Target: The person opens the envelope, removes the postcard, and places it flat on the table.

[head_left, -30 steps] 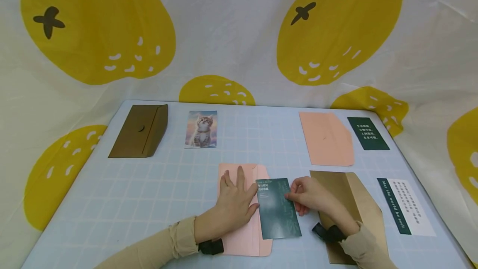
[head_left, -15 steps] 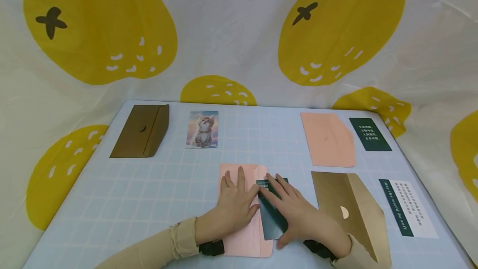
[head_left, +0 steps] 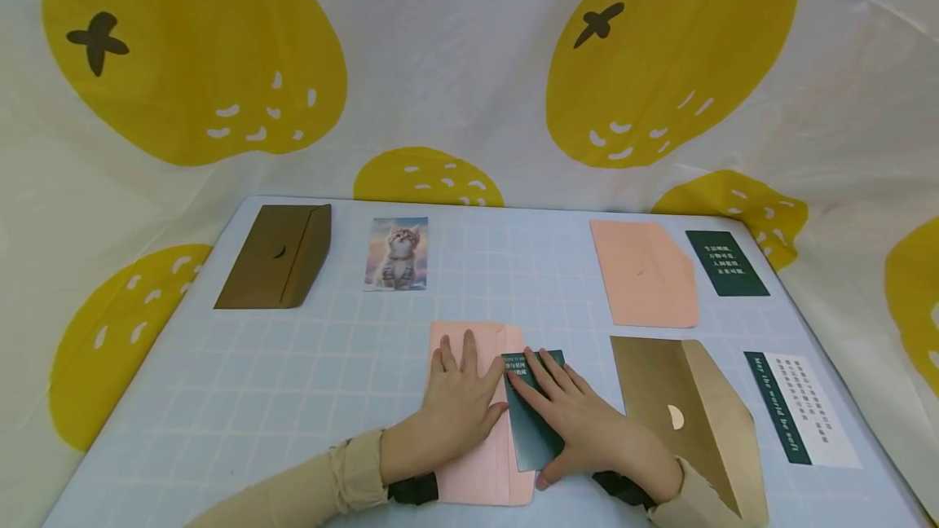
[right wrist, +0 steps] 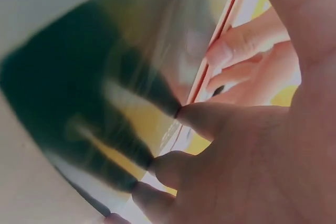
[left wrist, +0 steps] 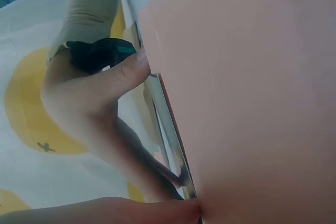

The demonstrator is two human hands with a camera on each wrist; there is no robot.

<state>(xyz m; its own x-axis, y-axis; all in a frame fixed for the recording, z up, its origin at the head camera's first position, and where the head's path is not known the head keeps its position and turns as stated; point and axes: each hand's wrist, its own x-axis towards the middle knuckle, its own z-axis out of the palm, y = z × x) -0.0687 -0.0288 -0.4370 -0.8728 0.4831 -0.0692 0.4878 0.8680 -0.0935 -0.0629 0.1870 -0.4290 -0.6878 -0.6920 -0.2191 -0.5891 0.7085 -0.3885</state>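
Note:
My left hand (head_left: 455, 406) rests with spread fingers on a pink envelope (head_left: 469, 475) at the front middle of the table. A dark green card (head_left: 534, 434) with pale print lies over the envelope's right-hand flap, its left edge along the mouth. Whether that edge is inside, I cannot tell. My right hand (head_left: 590, 422) touches the card with extended fingers, thumb near its lower right corner. In the right wrist view, the fingertips (right wrist: 197, 119) meet the glossy card (right wrist: 68, 72). Much of the left wrist view is pink envelope (left wrist: 241, 77).
An open gold envelope (head_left: 653, 381) lies right of my right hand, with a green-and-white card (head_left: 807, 406) beyond it. Farther back are another pink envelope (head_left: 641, 275), a small green card (head_left: 726, 263), a kitten card (head_left: 398, 255) and a brown envelope (head_left: 257, 259).
My right hand has let go of the card's right edge and moved left, its fingers now spread over the card. The left hand has stayed nearly in place on the pink envelope.

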